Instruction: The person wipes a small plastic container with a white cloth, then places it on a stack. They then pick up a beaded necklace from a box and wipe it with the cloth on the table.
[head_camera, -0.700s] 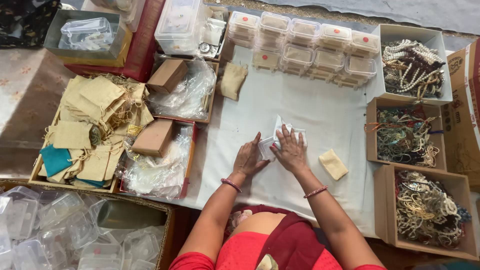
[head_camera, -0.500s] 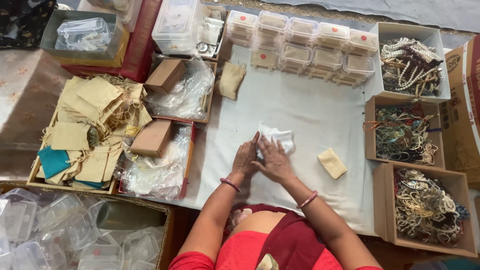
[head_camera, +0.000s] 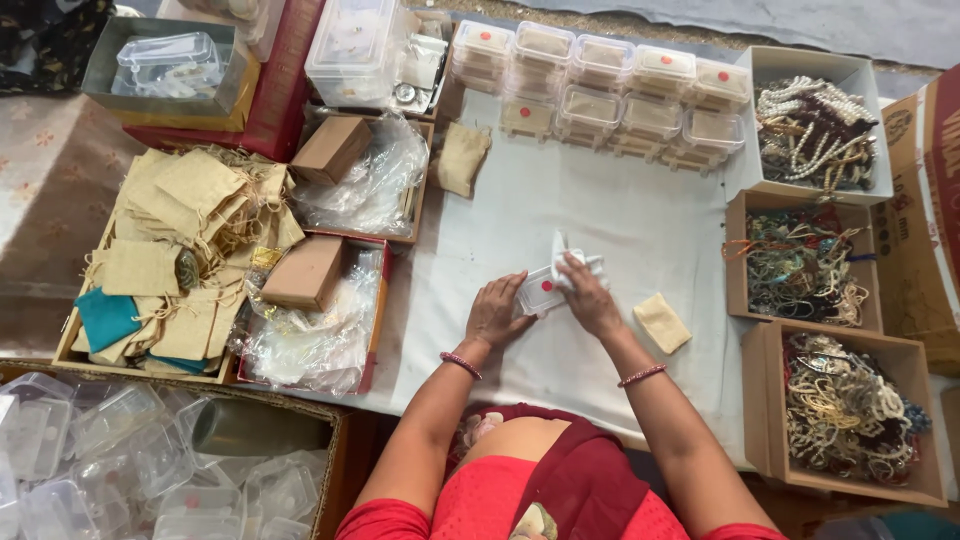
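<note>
A small clear plastic box with a red dot (head_camera: 541, 291) lies on the white cloth (head_camera: 640, 220) in front of me. My left hand (head_camera: 497, 310) holds its left end. My right hand (head_camera: 587, 294) presses a piece of white tissue (head_camera: 572, 262) onto the box's right side. A small beige pouch (head_camera: 662, 322) lies just right of my right wrist. Both wrists wear beaded bracelets.
Stacked clear boxes with red dots (head_camera: 610, 85) line the far edge. Cardboard boxes of bead jewellery (head_camera: 800, 265) stand at the right. Left are beige pouches in a tray (head_camera: 185, 250), brown boxes on plastic bags (head_camera: 305, 272), and empty clear containers (head_camera: 110, 460) at lower left.
My hands moved from flat on the cloth to gripping the small box. The white tissue shifted slightly right and down, and my right hand now covers part of it.
</note>
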